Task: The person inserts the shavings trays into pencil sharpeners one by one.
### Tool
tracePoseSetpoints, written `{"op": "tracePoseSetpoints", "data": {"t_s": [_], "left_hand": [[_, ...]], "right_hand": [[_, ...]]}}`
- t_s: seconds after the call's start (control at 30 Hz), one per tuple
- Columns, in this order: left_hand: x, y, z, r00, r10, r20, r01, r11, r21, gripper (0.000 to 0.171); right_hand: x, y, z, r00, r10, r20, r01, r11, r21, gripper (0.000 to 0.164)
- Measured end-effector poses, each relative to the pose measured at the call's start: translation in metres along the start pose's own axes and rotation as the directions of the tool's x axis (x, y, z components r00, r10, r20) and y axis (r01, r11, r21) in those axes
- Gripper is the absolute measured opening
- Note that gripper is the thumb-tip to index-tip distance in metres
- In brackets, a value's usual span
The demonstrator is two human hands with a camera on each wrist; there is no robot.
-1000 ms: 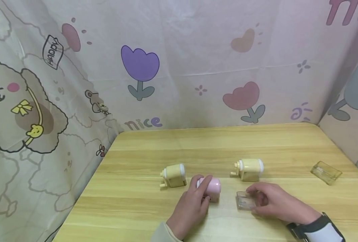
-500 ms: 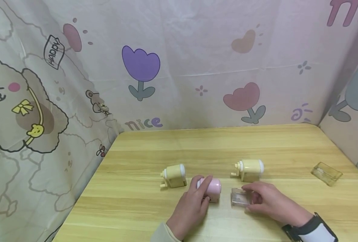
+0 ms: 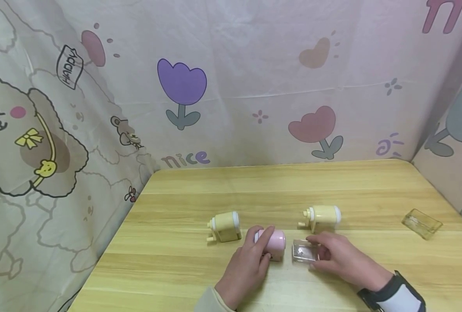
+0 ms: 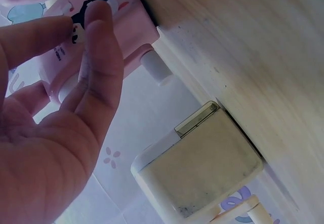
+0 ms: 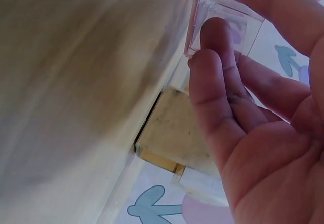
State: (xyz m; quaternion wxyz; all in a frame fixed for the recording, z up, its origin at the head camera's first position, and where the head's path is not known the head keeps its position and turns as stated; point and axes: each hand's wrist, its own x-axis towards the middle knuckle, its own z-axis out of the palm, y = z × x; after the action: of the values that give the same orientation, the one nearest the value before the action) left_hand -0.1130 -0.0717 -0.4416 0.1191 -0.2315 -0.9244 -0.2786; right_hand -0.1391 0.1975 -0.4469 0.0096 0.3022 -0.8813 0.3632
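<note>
My left hand [image 3: 248, 262] holds a pink crank pencil sharpener [image 3: 276, 239] steady on the table, fingers over its top and side. In the left wrist view, the pink sharpener [image 4: 134, 29] shows a printed cartoon front beyond the fingers. My right hand [image 3: 344, 259] pinches a clear plastic shavings drawer [image 3: 303, 251] by its right end. The drawer lies just right of the pink sharpener, a small gap between them. Through the right wrist view, the drawer [image 5: 195, 26] has pinkish clear walls and sits beyond the fingertips.
A yellow crank sharpener [image 3: 225, 226] stands left of the pink one, and another yellow sharpener [image 3: 325, 215] stands behind the right hand. A see-through yellowish drawer [image 3: 422, 223] lies at the right of the wooden table [image 3: 254, 184]. Printed cloth [image 3: 231, 121] hangs behind.
My right hand has slid the clear drawer leftward, closer to the pink sharpener. The left hand and the pink sharpener have stayed in place.
</note>
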Motion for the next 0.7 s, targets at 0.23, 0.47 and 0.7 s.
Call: {"op": "tracePoseSetpoints", "data": {"t_s": [0.23,0.47,0.7], "left_hand": [[0.000,0.000,0.000,1.000,-0.009,0.009,0.009,1.000,-0.003,0.063],[0.000,0.000,0.000,1.000,-0.012,0.013,0.012,1.000,-0.006,0.064],[0.000,-0.001,0.000,1.000,-0.013,0.022,0.013,1.000,-0.012,0.064]], "right_hand": [[0.005,0.000,0.003,1.000,-0.014,-0.018,0.014,1.000,-0.015,0.056],[0.009,-0.001,0.008,0.999,-0.044,-0.030,0.043,0.999,-0.019,0.057],[0.013,-0.005,0.010,0.999,-0.045,-0.014,0.045,0.999,-0.030,0.060]]}}
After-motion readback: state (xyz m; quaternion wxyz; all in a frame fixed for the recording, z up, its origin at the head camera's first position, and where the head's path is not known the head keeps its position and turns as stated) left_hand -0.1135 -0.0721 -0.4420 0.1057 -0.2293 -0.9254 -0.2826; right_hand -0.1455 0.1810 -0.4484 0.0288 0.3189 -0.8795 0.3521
